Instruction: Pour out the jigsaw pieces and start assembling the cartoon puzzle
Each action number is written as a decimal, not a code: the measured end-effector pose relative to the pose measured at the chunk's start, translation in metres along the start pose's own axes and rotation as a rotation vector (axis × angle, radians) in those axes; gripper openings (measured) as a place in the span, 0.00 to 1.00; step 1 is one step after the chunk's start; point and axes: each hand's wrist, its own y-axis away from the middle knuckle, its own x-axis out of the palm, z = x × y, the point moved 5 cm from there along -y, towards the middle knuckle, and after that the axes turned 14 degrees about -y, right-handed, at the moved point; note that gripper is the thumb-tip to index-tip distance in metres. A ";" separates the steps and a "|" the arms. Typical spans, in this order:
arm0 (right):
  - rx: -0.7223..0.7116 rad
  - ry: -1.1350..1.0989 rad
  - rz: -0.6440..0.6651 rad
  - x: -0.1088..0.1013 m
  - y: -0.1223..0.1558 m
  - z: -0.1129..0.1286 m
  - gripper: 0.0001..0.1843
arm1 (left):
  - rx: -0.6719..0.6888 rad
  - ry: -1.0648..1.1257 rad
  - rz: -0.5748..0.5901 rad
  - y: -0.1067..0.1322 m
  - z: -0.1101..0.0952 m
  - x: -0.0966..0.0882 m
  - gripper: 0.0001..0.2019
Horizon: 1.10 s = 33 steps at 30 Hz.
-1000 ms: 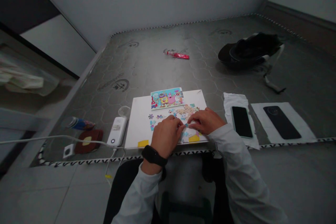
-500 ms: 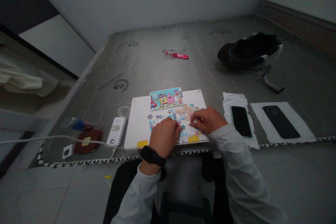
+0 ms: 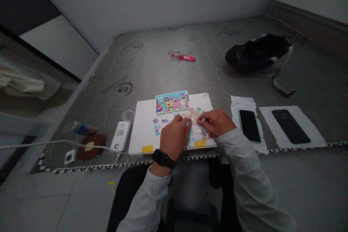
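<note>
Colourful jigsaw puzzle pieces point(image 3: 194, 113) lie scattered over a white board point(image 3: 143, 127). My left hand point(image 3: 176, 135), with a black watch on its wrist, is closed in a pinch over the middle of the pieces. A small light blue puzzle piece point(image 3: 189, 123) shows at its fingertips. Just to the right, my right hand point(image 3: 216, 122) is also closed, thumb and forefinger together above the pieces; what they hold, if anything, is too small to make out. Behind the pieces lies a cartoon picture card point(image 3: 172, 102) on the board's back edge.
Right of the board are a phone point(image 3: 249, 126) on white paper and a dark phone-shaped object point(image 3: 290, 126) on another sheet. A black cap-like helmet point(image 3: 257, 53) and a red packet point(image 3: 183, 57) lie farther back. To the left are a white power bank point(image 3: 120, 136), cables and a brown pouch point(image 3: 91, 146).
My left hand has moved right and slightly away from me, nearer the right hand, and a light blue piece now shows at its fingertips. My right hand has barely shifted.
</note>
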 end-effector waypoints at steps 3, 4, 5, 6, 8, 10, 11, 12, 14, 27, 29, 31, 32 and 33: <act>0.003 0.018 -0.030 -0.001 0.000 0.000 0.07 | 0.075 -0.010 0.010 -0.001 -0.010 0.009 0.15; 0.003 0.019 -0.038 -0.001 0.000 -0.001 0.08 | 0.087 -0.018 0.021 -0.002 -0.012 0.012 0.15; 0.003 0.018 -0.043 -0.002 0.001 -0.002 0.08 | 0.091 -0.024 0.032 -0.002 -0.012 0.014 0.15; 0.004 0.017 -0.042 -0.002 0.001 -0.003 0.08 | 0.089 -0.026 0.037 -0.002 -0.012 0.016 0.14; 0.010 0.016 -0.033 -0.003 0.003 -0.007 0.07 | 0.081 -0.016 0.035 -0.003 -0.010 0.017 0.12; 0.011 0.014 -0.024 -0.003 0.004 -0.010 0.06 | 0.071 0.004 0.026 -0.004 -0.007 0.017 0.11; 0.012 0.014 -0.023 -0.004 0.005 -0.012 0.06 | 0.064 0.011 0.023 -0.005 -0.005 0.016 0.10; 0.011 0.015 -0.023 -0.004 0.005 -0.013 0.06 | 0.055 0.016 0.023 -0.005 -0.003 0.017 0.10; 0.005 0.018 -0.013 -0.005 0.006 -0.015 0.06 | 0.043 0.023 0.024 -0.006 -0.001 0.017 0.11; -0.011 0.025 -0.025 -0.009 0.007 -0.018 0.09 | 0.089 -0.029 0.015 -0.006 -0.002 0.018 0.17; -0.005 0.027 -0.051 -0.011 0.008 -0.020 0.09 | 0.087 -0.029 0.001 -0.006 -0.002 0.017 0.18; -0.003 0.024 -0.062 -0.011 0.008 -0.020 0.09 | 0.079 -0.033 -0.006 -0.007 -0.003 0.016 0.18; -0.001 0.024 -0.060 -0.011 0.008 -0.019 0.10 | 0.072 -0.039 -0.006 -0.007 -0.004 0.016 0.18; 0.001 0.025 -0.054 -0.011 0.008 -0.018 0.10 | 0.065 -0.048 -0.005 -0.007 -0.005 0.016 0.17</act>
